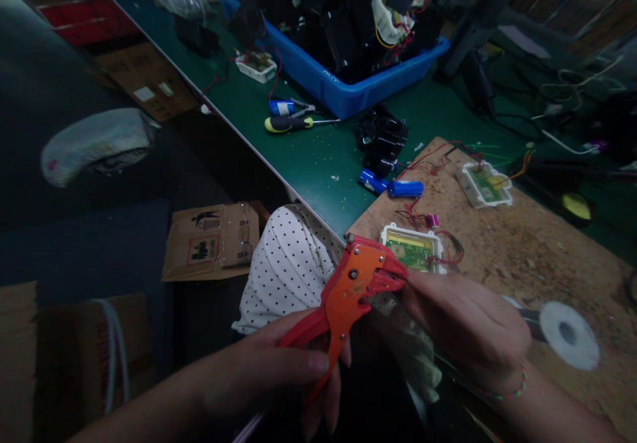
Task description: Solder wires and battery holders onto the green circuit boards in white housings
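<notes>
My left hand [279, 363] is wrapped around the handles of a red and orange wire stripper [354, 280], its jaws pointing right. Close against those jaws, the fingers of my right hand [468, 317] are pinched together; what they hold is too small and hidden to make out. Just beyond the jaws, a white case with a green circuit board [411, 249] lies on the brown work board [527, 257], red and black leads trailing from it. Two blue cylindrical cells [405, 189] rest farther back by the board's corner.
A blue bin [343, 91] heaped with black parts stands on the green table [308, 171]. A yellow-black screwdriver [288, 123] lies before it. Another white-cased circuit board [485, 184] and a white spool [570, 335] sit at right. Cardboard boxes [212, 241] are on the left, below table height.
</notes>
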Available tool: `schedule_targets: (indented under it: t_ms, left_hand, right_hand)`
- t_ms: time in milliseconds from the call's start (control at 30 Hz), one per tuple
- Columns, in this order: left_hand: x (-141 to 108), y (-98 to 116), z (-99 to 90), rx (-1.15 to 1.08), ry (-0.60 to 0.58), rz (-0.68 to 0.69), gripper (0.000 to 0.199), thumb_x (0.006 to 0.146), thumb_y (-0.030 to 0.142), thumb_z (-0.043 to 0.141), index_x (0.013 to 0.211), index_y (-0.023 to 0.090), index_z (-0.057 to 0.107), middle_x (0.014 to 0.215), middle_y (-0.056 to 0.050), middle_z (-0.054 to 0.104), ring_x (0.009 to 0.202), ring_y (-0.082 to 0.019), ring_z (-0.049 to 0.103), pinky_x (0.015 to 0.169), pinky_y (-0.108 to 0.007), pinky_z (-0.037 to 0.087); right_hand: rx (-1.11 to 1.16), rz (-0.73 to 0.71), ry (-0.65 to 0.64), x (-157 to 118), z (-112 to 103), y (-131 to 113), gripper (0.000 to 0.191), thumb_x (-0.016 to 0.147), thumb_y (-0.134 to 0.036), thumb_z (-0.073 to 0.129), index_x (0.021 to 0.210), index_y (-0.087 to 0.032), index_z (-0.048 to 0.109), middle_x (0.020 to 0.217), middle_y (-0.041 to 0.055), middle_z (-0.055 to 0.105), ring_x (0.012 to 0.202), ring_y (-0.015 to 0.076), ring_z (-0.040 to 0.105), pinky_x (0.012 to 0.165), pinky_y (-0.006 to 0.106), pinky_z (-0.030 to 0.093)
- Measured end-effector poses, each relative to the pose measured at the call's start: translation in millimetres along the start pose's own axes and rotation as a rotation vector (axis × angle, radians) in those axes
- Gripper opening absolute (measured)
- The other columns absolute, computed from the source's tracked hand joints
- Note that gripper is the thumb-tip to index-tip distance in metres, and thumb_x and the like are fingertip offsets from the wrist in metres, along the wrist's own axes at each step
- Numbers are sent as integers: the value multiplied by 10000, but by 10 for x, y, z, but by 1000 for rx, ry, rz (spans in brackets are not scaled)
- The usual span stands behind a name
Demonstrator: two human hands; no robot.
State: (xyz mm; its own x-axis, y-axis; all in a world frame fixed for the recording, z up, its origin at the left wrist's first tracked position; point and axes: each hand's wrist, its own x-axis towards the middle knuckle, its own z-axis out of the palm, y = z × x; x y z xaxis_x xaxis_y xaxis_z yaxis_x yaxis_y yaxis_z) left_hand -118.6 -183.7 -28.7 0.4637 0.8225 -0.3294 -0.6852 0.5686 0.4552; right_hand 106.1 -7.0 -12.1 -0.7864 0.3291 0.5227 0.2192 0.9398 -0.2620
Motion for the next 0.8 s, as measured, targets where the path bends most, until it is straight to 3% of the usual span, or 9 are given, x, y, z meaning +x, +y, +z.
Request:
schedule_targets:
  t_ms: [167,333,533,633,700,800]
  left_hand:
    - [4,-22,-13,-15,42,-16,301,875,365,713,1063,142,639,712,-34,659,532,-101,571,543,-203,478]
    - [98,-139,-33,-136,-4,16,332,789,396,752,966,148,620,617,3,576,434,-81,451,422,-185,371]
    - [174,-199,50,-154,43,55,344,810,450,743,896,176,554,521,72,437,363,-40,267,350,-147,236]
    - [204,-203,101,-166,69,95,293,847,404,719,873,183,527,486,108,359,337,-17,173,345,-136,171]
    - [230,-209,116,-131,47,136,314,819,402,733,937,170,558,546,76,455,363,-25,279,369,-140,237]
    - [254,-222,91,-48,15,203,431,779,359,771,1110,168,571,757,8,586,507,-63,513,447,-148,369]
  right_hand:
    - [-18,15,43,-51,31,11,520,854,-142,760,1349,-249,644,1004,14,806,799,157,757,743,254,628]
    - [-126,7,92,-50,34,-33,379,824,-209,811,1186,-249,703,918,14,801,731,158,726,721,275,619]
    - [38,98,36,152,-32,-139,233,886,-153,722,1106,-218,681,835,10,765,689,128,710,687,244,580]
    - [137,225,38,239,-33,-186,107,895,-163,699,989,-213,694,760,-9,734,618,99,671,614,218,537]
    - [223,392,56,278,-20,-201,34,899,-182,686,883,-210,696,706,-21,708,566,81,635,547,192,500]
    - [401,613,96,312,7,-192,111,908,-230,677,803,-196,693,636,-24,679,507,72,590,468,163,462]
